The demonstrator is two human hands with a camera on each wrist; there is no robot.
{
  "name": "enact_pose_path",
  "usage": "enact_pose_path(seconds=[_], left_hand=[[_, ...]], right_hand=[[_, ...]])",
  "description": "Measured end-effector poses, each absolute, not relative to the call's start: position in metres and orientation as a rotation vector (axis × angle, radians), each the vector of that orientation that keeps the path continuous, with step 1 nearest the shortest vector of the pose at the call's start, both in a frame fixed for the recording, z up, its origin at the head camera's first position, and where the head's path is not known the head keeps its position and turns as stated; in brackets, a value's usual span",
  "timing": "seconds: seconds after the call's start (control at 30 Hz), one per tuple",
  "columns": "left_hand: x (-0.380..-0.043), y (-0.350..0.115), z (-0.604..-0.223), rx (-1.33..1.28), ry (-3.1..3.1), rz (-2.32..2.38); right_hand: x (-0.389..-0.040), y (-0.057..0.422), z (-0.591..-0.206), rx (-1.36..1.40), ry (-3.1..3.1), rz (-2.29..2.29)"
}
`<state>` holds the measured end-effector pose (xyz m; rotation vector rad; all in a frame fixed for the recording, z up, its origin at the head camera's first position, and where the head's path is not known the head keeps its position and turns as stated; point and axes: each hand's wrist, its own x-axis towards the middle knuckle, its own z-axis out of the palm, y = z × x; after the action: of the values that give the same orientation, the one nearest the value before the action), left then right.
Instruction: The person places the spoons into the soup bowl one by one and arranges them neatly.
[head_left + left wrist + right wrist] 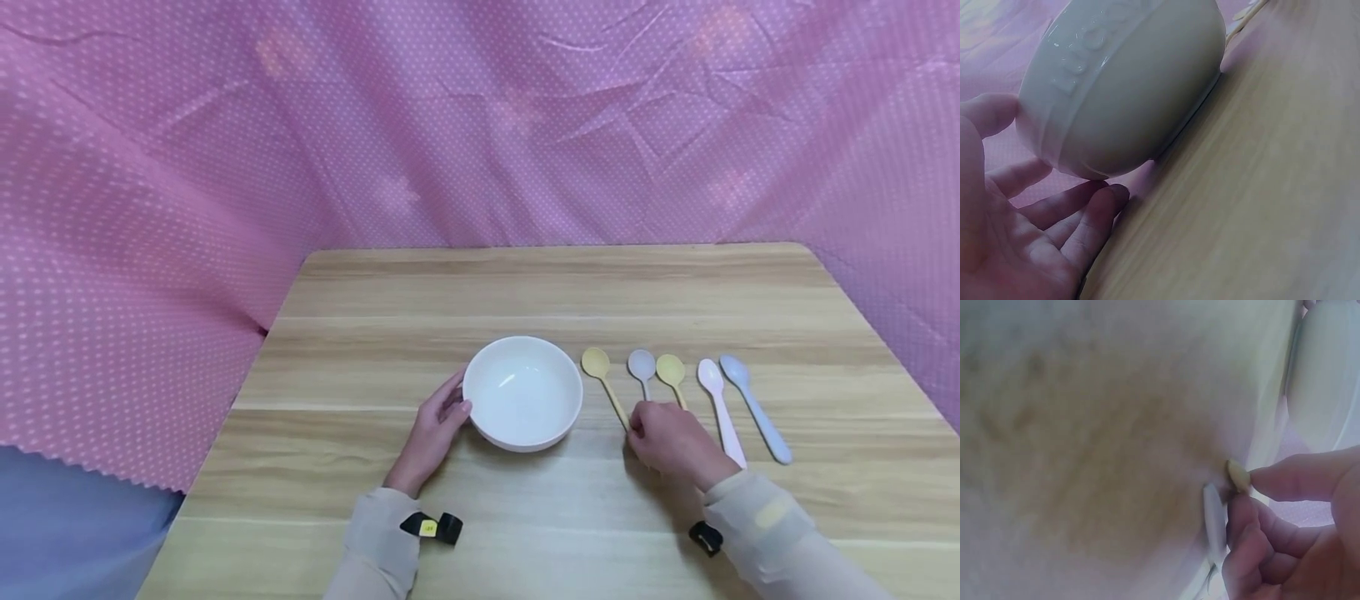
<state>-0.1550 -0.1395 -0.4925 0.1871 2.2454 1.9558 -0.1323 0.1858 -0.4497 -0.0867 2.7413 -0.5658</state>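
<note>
A white bowl [522, 396] stands upright on the wooden table. My left hand [435, 433] rests against its left side, thumb and fingertips touching the outer wall. In the left wrist view the bowl [1129, 94] shows raised lettering, and the fingers [1016, 178] lie loosely spread. To the bowl's right, my right hand [673, 442] pinches the handle end of the leftmost yellow spoon [615, 402]. The right wrist view shows that handle tip [1239, 476] between thumb and forefinger. A greyish-lilac spoon [642, 364] and a second yellow spoon [671, 369] are partly hidden by this hand.
Right of my right hand lie a pale pink spoon [722, 408] and a light blue spoon [757, 412]. The wooden table [360, 333] extends around everything. Pink dotted cloth [480, 125] hangs behind the table and along both sides.
</note>
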Motion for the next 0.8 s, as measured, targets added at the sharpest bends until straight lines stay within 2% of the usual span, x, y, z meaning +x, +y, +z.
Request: enact_pose_path(seconds=[0.8], left_hand=[[-0.153, -0.1428, -0.493, 0.206, 2.25, 1.972]], right_hand=[[-0.1304, 0.1851, -0.4447, 0.002, 2.769, -0.671]])
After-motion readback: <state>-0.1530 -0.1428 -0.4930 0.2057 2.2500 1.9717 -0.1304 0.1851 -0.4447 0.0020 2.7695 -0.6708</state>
